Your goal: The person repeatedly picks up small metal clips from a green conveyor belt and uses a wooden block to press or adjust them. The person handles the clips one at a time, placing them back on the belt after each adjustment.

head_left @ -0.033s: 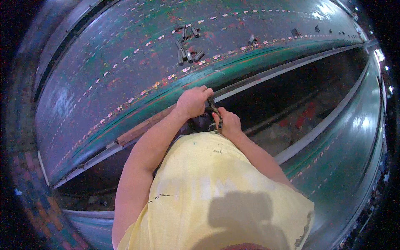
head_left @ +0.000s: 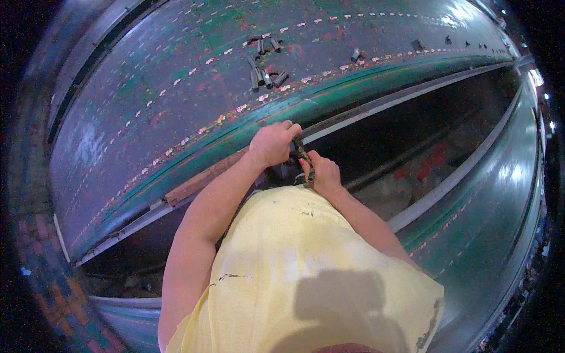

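Both of my hands are close together in front of my yellow shirt, beside the near edge of a long table (head_left: 176, 100). Between them runs a short, dark, stained rod-like thing (head_left: 302, 152). My left hand (head_left: 274, 145) is closed at its upper end, with the fingertips mostly hidden. My right hand (head_left: 323, 173) is closed round its lower end, which pokes out below the thumb side. What kind of thing it is, I cannot make out. A small red patch shows by the right fingers.
Dark metal blocks (head_left: 258, 77) lie on the table's stained, flower-printed top. A pale rail (head_left: 376, 109) and a brown wooden strip (head_left: 206, 175) run along its edge. A dark gap (head_left: 424, 141) separates it from another green table (head_left: 482, 235) on the right.
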A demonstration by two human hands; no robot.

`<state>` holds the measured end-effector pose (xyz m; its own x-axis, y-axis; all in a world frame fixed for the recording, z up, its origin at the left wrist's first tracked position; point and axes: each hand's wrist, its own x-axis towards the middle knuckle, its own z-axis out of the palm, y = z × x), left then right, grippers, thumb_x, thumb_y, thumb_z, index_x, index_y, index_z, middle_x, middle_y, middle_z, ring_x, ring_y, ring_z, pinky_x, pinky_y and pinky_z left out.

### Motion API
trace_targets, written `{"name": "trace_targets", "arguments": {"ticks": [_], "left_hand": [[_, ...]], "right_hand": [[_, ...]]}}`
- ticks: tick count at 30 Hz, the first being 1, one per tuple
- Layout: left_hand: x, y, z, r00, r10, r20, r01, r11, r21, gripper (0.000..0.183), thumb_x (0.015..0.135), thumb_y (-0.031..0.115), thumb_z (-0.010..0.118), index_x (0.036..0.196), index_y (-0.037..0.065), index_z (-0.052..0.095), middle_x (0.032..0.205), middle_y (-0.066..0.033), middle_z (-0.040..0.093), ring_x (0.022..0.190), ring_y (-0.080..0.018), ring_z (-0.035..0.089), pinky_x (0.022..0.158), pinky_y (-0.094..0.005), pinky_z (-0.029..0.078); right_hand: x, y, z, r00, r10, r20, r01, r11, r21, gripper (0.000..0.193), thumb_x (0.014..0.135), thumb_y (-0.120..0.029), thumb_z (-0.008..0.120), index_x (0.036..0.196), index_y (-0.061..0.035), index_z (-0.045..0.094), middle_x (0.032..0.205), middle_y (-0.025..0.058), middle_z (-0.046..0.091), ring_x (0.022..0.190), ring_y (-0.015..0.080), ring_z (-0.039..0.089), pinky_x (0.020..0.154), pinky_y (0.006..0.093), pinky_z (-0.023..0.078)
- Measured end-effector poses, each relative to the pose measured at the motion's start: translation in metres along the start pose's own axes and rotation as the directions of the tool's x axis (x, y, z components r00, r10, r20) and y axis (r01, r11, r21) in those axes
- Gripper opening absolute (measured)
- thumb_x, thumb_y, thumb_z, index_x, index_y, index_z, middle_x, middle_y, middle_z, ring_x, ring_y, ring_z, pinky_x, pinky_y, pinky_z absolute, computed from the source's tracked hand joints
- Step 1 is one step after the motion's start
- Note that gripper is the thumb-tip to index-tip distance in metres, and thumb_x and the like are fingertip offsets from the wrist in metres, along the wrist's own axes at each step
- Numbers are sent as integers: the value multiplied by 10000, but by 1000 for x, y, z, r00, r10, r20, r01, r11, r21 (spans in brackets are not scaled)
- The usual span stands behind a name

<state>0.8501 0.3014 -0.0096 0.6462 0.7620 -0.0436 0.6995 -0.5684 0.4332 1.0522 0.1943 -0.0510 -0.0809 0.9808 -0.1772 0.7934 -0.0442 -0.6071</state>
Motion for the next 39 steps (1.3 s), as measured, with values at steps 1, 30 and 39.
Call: {"name": "trace_targets", "arguments": {"ticks": [1,30,39], "left_hand": [[0,0,0,1000,4,-7,-4,1000,-4,440,848,41,746,1270,126,658,1155,-143,690,1120,-402,719,896,-534,615],[14,-8,-8,998,-11,55,12,1000,-17,358,898,118,757,1239,123,648,1155,-140,722,1103,-415,729,904,-545,619],[-16,-17,-33,958,-279,71,282,959,-32,496,880,477,875,1114,67,721,1100,-222,774,1037,-459,755,884,-547,616]], "right_hand": [[0,-1,1,1000,-5,-15,5,1000,-24,342,1104,-441,628,1134,-103,673,881,225,780,836,478,775,726,614,601],[25,7,7,658,-135,741,-649,-602,466,298,1174,-349,561,976,-133,612,588,-58,314,458,94,272,427,310,245],[2,37,-5,826,298,478,-555,290,779,169,1098,-250,727,983,-132,691,647,-64,515,506,76,440,464,283,326]]}}
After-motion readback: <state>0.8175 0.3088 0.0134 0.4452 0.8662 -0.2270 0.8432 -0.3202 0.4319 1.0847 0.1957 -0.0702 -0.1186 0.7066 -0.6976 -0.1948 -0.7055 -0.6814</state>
